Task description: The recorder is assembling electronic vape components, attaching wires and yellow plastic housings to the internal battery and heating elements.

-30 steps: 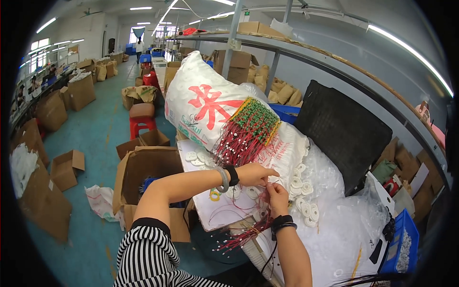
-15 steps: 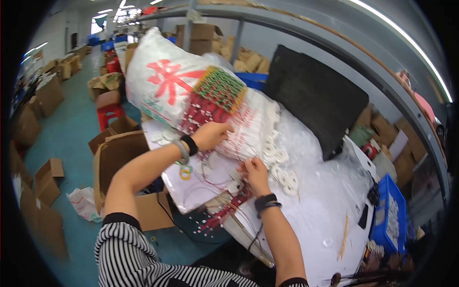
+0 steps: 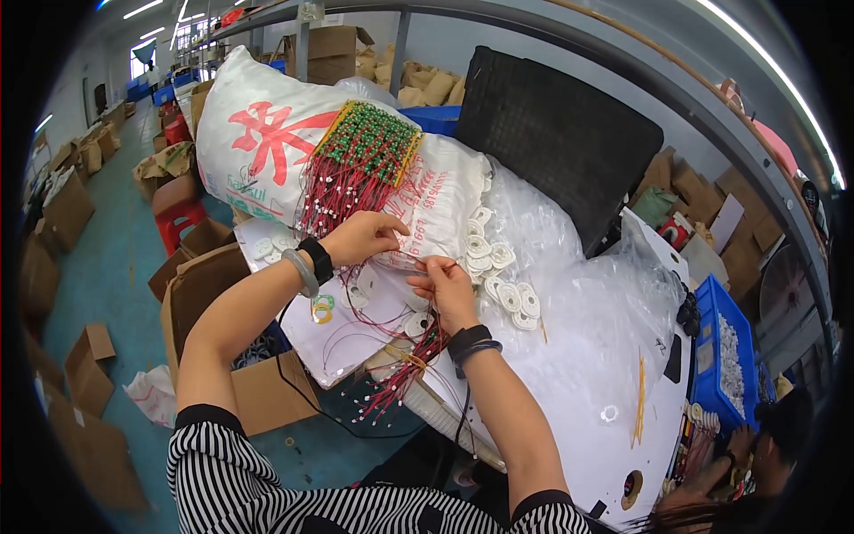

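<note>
My left hand [image 3: 363, 238] is bent over the lower edge of a white woven sack [image 3: 258, 116], fingers curled with the tips close together; what they pinch is too small to make out. Just right of it and nearer me, my right hand [image 3: 447, 289] has thumb and fingertips closed on thin red wire. A bundle of red wires [image 3: 400, 378] with white connectors hangs below that hand over the table's near edge. On the sack lies a panel of small green circuit boards [image 3: 369, 142], with red wires [image 3: 342, 191] trailing toward my left hand.
White round discs [image 3: 511, 298] lie right of my hands, beside clear plastic bags [image 3: 569, 258]. Behind stands a black panel [image 3: 551, 142]. A blue bin [image 3: 725, 356] of small white parts is at right, a co-worker [image 3: 765, 454] below it. An open carton [image 3: 213, 294] stands left of the table.
The view has shifted, so the table and sack sit further left and higher. My hands have drawn closer together near the sack's lower edge. A co-worker has come into view at lower right.
</note>
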A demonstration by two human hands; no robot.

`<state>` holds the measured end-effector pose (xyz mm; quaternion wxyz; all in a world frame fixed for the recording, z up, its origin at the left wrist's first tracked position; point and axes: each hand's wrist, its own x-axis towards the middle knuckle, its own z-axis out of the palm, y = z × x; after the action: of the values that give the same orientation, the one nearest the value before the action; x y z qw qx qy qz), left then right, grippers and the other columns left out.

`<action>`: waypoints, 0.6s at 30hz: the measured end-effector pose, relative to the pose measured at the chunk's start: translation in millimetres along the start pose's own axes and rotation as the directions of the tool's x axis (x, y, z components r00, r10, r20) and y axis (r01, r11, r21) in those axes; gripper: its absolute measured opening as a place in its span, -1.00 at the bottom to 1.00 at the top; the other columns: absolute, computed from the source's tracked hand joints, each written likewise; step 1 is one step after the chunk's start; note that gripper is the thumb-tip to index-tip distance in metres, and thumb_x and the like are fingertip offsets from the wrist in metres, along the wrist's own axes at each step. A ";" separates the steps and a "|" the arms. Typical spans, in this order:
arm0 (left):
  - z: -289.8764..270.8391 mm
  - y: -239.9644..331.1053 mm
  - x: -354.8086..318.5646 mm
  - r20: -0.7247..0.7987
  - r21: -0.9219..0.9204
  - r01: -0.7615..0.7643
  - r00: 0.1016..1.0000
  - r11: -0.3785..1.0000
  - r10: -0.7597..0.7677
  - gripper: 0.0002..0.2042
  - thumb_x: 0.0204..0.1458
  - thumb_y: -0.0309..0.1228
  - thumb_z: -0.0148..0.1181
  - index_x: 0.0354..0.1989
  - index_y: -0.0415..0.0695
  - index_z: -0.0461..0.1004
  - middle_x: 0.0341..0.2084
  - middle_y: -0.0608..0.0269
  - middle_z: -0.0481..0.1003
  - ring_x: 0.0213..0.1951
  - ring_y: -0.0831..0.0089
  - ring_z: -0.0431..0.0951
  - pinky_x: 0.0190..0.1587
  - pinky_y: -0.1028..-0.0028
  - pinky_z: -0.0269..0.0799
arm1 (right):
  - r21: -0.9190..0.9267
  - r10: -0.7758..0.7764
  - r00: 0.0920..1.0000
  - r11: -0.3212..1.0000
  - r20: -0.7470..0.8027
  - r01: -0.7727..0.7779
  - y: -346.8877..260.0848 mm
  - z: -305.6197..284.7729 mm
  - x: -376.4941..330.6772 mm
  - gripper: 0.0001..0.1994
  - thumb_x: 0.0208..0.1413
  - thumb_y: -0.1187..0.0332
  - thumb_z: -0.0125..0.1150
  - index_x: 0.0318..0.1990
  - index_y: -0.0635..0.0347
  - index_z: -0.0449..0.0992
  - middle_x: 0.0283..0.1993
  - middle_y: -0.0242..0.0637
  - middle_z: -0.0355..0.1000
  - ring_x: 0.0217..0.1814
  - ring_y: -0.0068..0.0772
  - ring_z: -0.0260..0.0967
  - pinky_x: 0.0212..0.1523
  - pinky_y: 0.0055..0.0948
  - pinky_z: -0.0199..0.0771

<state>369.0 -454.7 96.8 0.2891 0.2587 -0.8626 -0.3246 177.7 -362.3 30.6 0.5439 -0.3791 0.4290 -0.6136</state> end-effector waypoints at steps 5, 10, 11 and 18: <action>2.1 -10.4 2.7 0.014 -0.057 -0.024 1.000 0.998 0.025 -0.74 0.00 -0.56 0.20 -0.09 -0.28 0.49 -0.46 0.14 0.57 -0.38 0.49 0.58 -0.27 0.49 0.48 | -0.031 -0.043 0.997 0.998 0.064 0.046 9.2 13.4 0.0 -0.76 0.18 0.34 0.18 -0.02 0.16 0.44 -0.24 -0.38 0.50 -0.43 -0.59 0.50 -0.47 -0.63 0.44; 8.7 -12.6 3.2 0.000 -0.107 -0.026 1.000 0.994 0.026 -0.75 0.00 -0.59 0.17 -0.10 -0.29 0.49 -0.48 0.16 0.56 -0.40 0.51 0.57 -0.29 0.50 0.48 | -0.184 -0.087 0.996 0.979 0.036 0.092 11.9 14.5 0.3 -0.80 0.17 0.40 0.16 -0.08 0.23 0.51 -0.28 -0.37 0.49 -0.46 -0.60 0.46 -0.47 -0.62 0.45; 10.0 -11.1 4.1 -0.008 -0.106 0.007 1.000 0.994 -0.007 -0.76 0.02 -0.60 0.15 -0.10 -0.30 0.48 -0.47 0.19 0.56 -0.40 0.52 0.57 -0.28 0.52 0.49 | -0.185 -0.085 0.996 0.979 0.034 0.089 12.3 14.1 0.6 -0.80 0.17 0.40 0.16 -0.08 0.23 0.51 -0.28 -0.37 0.49 -0.46 -0.60 0.46 -0.47 -0.62 0.45; 12.9 -5.9 4.5 0.006 -0.150 0.082 0.997 0.985 -0.082 -0.78 0.03 -0.62 0.13 -0.11 -0.31 0.47 -0.49 0.22 0.54 -0.46 0.58 0.53 -0.35 0.54 0.48 | -0.452 -0.549 0.826 0.709 0.130 0.542 14.1 14.0 5.4 -0.89 0.10 0.45 0.22 -0.23 0.22 0.58 -0.38 -0.35 0.46 -0.49 -0.58 0.39 -0.47 -0.59 0.43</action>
<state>358.8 -456.2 86.1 0.2942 0.2717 -0.8243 -0.4002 195.0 -369.8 22.2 0.2269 -0.6044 0.4371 -0.6263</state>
